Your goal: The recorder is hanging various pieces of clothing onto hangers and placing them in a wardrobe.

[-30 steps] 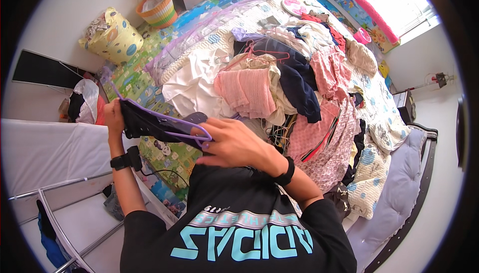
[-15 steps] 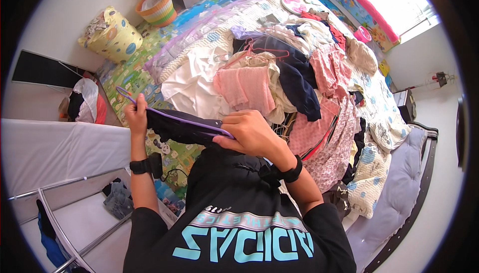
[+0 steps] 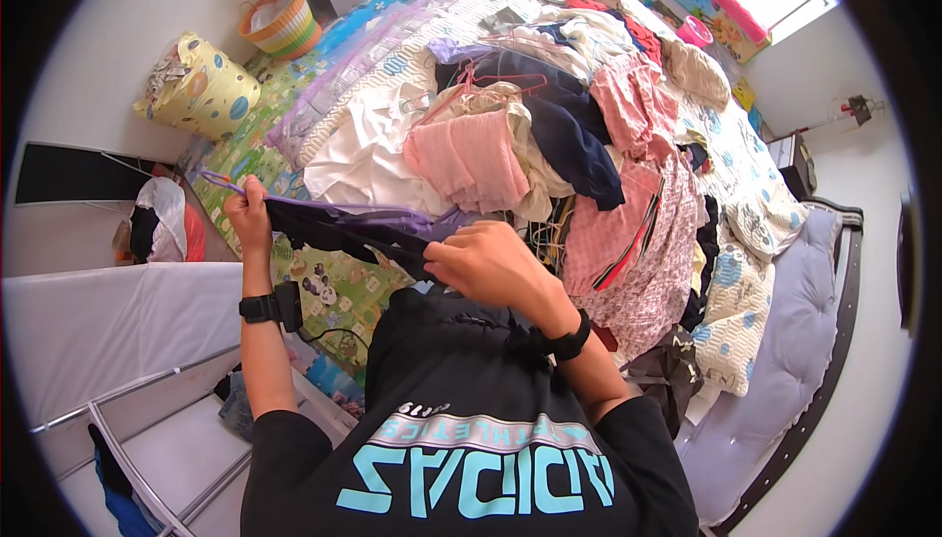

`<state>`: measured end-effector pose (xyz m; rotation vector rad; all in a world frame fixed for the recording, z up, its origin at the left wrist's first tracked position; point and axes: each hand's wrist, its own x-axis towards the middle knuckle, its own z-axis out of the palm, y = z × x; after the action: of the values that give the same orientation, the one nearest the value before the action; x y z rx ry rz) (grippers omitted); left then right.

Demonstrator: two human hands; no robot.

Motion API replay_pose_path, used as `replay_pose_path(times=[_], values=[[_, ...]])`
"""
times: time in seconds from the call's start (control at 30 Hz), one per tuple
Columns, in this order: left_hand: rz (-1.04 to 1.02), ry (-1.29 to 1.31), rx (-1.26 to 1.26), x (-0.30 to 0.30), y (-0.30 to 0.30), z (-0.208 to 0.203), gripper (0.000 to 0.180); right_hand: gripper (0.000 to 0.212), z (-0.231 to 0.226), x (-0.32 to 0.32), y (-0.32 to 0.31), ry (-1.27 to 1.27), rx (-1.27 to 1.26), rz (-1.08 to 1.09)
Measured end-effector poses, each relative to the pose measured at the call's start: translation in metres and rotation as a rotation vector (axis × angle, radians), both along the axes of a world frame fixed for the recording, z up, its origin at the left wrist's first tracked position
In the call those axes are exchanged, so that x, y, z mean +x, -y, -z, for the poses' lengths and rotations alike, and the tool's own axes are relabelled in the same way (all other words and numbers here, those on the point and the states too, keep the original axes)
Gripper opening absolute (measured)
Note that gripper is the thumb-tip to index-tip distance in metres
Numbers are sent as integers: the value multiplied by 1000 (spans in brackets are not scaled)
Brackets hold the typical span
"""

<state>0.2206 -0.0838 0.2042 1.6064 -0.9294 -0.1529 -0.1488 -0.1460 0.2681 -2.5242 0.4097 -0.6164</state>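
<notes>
Purple hanger (image 3: 388,219) slants lengthwise down to the right, hook (image 3: 216,178) pointing left.

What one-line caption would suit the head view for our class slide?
Left hand grips a purple hanger, right hand pinches a black garment, beside a bed heaped with clothes.

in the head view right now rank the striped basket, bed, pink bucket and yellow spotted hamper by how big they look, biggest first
1. Bed, partly covered by clothes
2. Yellow spotted hamper
3. Striped basket
4. Pink bucket
</notes>
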Motion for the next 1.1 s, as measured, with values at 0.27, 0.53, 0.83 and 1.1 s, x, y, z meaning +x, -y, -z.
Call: replay_pose_path(times=[0.27,0.53,0.83,1.1], values=[[198,487,64,-6,7,-16,44,15,3,-19,1,-83,-52,88],[316,435,55,-18,13,-31,42,16,11,-24,-8,-104,-22,89],[518,598,301,-48,23,-43,36,22,-27,-33,1,-183,-171,98],[965,-106,427,-186,42,-29,30,26,10,-16,-5,-32,-26,461]])
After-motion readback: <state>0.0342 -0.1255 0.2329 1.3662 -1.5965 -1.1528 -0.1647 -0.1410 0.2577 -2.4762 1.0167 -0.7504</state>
